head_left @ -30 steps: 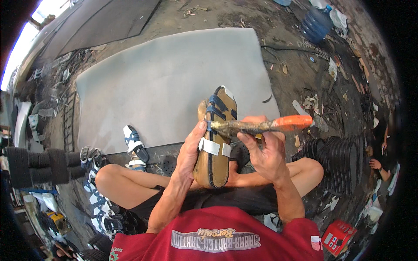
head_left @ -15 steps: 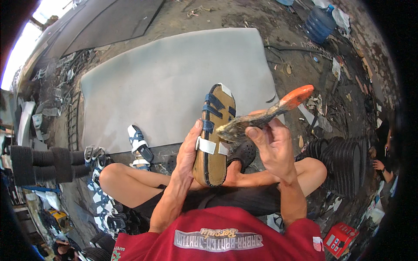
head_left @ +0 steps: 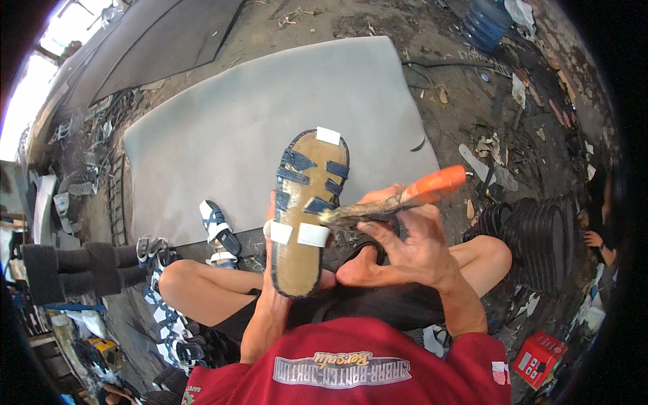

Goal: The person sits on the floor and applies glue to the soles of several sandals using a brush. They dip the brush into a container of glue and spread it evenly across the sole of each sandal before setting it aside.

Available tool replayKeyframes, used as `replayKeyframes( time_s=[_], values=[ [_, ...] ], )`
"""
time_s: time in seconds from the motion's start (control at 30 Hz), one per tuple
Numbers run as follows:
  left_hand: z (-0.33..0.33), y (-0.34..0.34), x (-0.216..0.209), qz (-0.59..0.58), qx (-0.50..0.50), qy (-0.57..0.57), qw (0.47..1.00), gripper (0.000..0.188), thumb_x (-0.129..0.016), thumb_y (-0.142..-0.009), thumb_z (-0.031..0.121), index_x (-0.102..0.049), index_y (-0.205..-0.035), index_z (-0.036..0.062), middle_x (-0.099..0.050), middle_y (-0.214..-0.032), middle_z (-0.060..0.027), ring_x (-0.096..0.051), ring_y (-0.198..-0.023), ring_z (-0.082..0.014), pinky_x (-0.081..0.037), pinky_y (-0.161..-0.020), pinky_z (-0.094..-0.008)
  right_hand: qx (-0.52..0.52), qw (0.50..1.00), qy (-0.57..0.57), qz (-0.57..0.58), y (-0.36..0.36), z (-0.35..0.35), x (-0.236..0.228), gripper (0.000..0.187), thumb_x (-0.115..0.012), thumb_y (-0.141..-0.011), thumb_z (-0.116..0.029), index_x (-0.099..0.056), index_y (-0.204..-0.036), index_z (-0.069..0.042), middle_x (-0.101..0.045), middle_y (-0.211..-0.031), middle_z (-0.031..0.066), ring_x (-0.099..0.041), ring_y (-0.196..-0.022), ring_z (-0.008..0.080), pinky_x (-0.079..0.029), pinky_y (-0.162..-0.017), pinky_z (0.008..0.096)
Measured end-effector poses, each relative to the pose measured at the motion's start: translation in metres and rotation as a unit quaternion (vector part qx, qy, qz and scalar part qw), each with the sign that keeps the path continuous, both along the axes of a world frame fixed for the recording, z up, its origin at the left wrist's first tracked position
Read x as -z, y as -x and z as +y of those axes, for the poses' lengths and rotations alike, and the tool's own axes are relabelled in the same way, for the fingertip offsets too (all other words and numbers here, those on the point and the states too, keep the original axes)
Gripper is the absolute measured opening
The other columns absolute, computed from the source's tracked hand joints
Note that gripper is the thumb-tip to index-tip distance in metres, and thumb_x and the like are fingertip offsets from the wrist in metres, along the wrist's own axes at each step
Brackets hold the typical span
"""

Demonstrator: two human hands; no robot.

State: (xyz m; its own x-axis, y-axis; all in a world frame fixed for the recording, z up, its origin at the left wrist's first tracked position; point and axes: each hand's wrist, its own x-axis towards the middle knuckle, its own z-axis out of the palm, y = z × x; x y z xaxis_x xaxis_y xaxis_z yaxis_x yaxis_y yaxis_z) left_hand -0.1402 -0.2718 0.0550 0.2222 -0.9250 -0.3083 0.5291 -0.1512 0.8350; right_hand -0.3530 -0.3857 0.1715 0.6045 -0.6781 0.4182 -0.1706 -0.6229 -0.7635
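Observation:
Before me is a sandal part [head_left: 300, 263] with its tan underside up, edged in dark stitching, with dark blue and white strap ends folded onto it. My left hand [head_left: 270, 278] grips it from behind and beneath, most of the fingers hidden by the sole. Between the fingers and thumb of my right hand [head_left: 425, 246] is a brush with an orange handle [head_left: 435, 183] and a dark, caked lower part. Its pale bristle tip lies over the sandal part, by a blue strap end and just above a white one; whether it touches is hard to tell.
A large grey sheet [head_left: 216, 128] covers the floor ahead. One blue-and-white sandal [head_left: 217, 226] lies at its near edge. Stacked dark soles [head_left: 540, 236] stand right, more black pieces [head_left: 84, 263] left. A red box [head_left: 540, 359] sits lower right, a blue water jug [head_left: 487, 25] far right.
The sandal part has been turned so its underside faces me more fully, and it has shifted left. The brush has tilted flatter, its orange handle lower and its tip slightly left.

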Motion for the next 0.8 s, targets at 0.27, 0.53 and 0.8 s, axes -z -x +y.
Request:
replayKeyframes(
  time_s=[0.27,0.53,0.8],
  values=[
    [-0.011,0.017,-0.027,0.168,-0.142,-0.041,0.975,0.085,-0.047,-0.099,0.073,-0.056,-0.138,-0.0014,-0.071,-0.104,-0.0163,-0.069,-0.078,-0.0247,-0.059,-0.064,-0.0354,-0.032,0.998,0.045,0.005,-0.006,-0.011,0.005,0.025,-0.076,-0.095,-0.013,-0.070,-0.116,-0.002,-0.072,-0.107,0.0109,-0.068,-0.094,0.0280,-0.054,-0.081,0.0381],
    [-0.007,-0.015,-0.011,0.295,-0.129,-0.056,0.945,0.089,-0.039,-0.101,0.075,-0.058,-0.134,-0.0046,-0.072,-0.095,-0.0200,-0.066,-0.064,-0.0262,-0.055,-0.053,-0.0347,0.188,0.822,-0.385,-0.374,0.052,-0.061,0.049,0.024,-0.067,-0.106,-0.030,-0.063,-0.117,-0.009,-0.064,-0.110,0.0017,-0.058,-0.097,0.0108,-0.047,-0.087,0.0306],
    [-0.020,-0.009,0.000,0.403,-0.023,0.108,0.908,0.076,-0.058,-0.101,0.053,-0.045,-0.151,-0.0020,-0.055,-0.137,-0.0304,-0.064,-0.093,-0.0295,-0.064,-0.076,-0.0346,0.516,0.445,-0.623,-0.385,0.172,-0.089,0.341,0.037,-0.064,-0.103,-0.046,-0.062,-0.118,-0.012,-0.063,-0.118,0.0050,-0.056,-0.115,0.0248,-0.044,-0.095,0.0491]
  ],
)
